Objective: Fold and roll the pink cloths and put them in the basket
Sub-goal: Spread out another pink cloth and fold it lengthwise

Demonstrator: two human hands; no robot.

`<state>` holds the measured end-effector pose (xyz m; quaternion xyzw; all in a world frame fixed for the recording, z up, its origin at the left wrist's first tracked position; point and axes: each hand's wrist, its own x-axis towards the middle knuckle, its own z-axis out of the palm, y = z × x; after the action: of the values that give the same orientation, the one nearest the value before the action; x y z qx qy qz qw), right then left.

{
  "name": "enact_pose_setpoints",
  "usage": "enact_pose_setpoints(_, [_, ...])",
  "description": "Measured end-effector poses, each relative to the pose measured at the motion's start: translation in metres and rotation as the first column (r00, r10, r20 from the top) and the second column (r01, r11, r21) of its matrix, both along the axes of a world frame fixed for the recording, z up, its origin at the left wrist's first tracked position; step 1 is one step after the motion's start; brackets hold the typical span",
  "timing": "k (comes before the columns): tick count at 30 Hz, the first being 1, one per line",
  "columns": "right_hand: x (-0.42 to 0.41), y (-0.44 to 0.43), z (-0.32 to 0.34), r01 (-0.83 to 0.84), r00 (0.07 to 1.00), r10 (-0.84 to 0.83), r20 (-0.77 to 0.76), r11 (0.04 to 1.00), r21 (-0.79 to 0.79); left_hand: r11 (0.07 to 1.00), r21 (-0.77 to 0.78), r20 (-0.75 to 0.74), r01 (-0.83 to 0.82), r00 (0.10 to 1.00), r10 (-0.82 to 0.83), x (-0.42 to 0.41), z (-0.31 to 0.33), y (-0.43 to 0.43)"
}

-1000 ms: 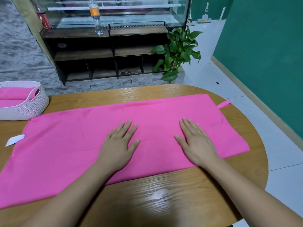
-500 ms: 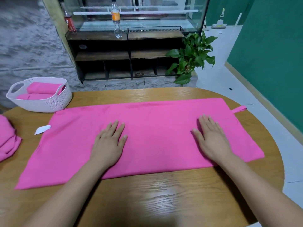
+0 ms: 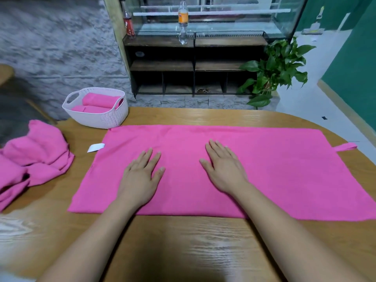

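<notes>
A large pink cloth point(image 3: 274, 171) lies flat across the wooden table point(image 3: 183, 247), folded into a long rectangle, with a white tag at its left edge and a pink loop at its right edge. My left hand point(image 3: 140, 176) rests flat on its middle-left, fingers straight. My right hand point(image 3: 223, 167) lies flat on it just right of centre. A white perforated basket point(image 3: 105, 119) stands at the table's back left with rolled pink cloths point(image 3: 99, 100) inside. A heap of loose pink cloths point(image 3: 30, 159) lies at the left edge.
Behind the table stands a dark wooden shelf unit point(image 3: 193, 64) with two bottles point(image 3: 183, 19) on top. A green potted plant point(image 3: 274, 72) is at its right. A green wall point(image 3: 356, 58) and white floor lie to the right.
The view has swung left, bringing the basket and the heap of cloths further into sight. My right hand slid left over the cloth, closer to my left hand. The cloth stays flat.
</notes>
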<state>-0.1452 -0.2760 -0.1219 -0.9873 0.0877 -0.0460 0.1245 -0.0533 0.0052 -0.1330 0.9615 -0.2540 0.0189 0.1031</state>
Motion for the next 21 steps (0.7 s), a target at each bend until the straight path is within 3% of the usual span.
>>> enact_pose_setpoints(8, [0.001, -0.003, -0.005, 0.032, 0.999, -0.032, 0.008, 0.999, -0.006, 0.986, -0.021, 0.003, -0.166, 0.986, 0.166, 0.023, 0.004, 0.078])
enact_pose_setpoints(13, [0.001, -0.004, -0.006, 0.05, 0.999, -0.05, 0.009, 0.999, 0.005, 0.967, -0.044, -0.014, -0.252, 0.968, 0.251, 0.043, 0.004, 0.079])
enact_pose_setpoints(15, [0.0, -0.004, -0.007, 0.051, 0.999, -0.051, 0.012, 0.999, 0.006, 0.972, -0.091, -0.01, -0.215, 0.977, 0.215, 0.044, 0.006, 0.057])
enact_pose_setpoints(21, [-0.02, -0.008, -0.01, 0.064, 0.996, -0.065, 0.058, 0.997, 0.032, 0.984, -0.145, 0.037, 0.1, 0.995, -0.096, 0.012, 0.014, -0.06])
